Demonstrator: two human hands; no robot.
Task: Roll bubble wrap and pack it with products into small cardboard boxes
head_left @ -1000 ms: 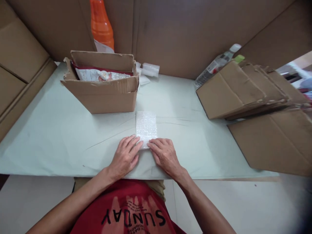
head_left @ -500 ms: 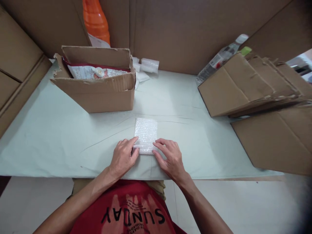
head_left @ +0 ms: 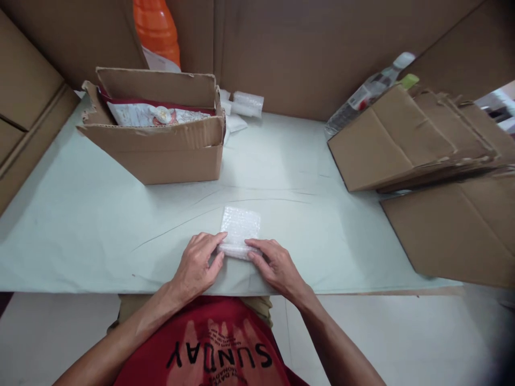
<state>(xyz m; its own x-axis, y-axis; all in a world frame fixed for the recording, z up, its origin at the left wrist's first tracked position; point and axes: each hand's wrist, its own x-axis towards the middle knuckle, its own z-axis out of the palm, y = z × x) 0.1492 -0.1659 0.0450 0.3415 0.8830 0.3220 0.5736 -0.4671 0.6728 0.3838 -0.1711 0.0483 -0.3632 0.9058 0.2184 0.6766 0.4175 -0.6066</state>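
A small sheet of clear bubble wrap (head_left: pixel 240 228) lies on the pale green table cover (head_left: pixel 100 225) near the front edge. Its near end is rolled up into a thick fold. My left hand (head_left: pixel 197 265) pinches the left end of that roll with curled fingers. My right hand (head_left: pixel 276 265) grips the right end of the roll the same way. Both hands rest on the table just behind the front edge.
An open cardboard box (head_left: pixel 161 142) with printed packets stands at the back left. An orange bottle (head_left: pixel 156 32) rises behind it. Flattened cardboard boxes (head_left: pixel 406 139) are stacked at the right, with a clear plastic bottle (head_left: pixel 368 94) behind. Small bubble-wrapped bundles (head_left: pixel 245 104) lie near the back wall.
The bubble wrap's near end has been rolled away from me, so the flat part is shorter. Both hands went from lying flat to gripping the roll.
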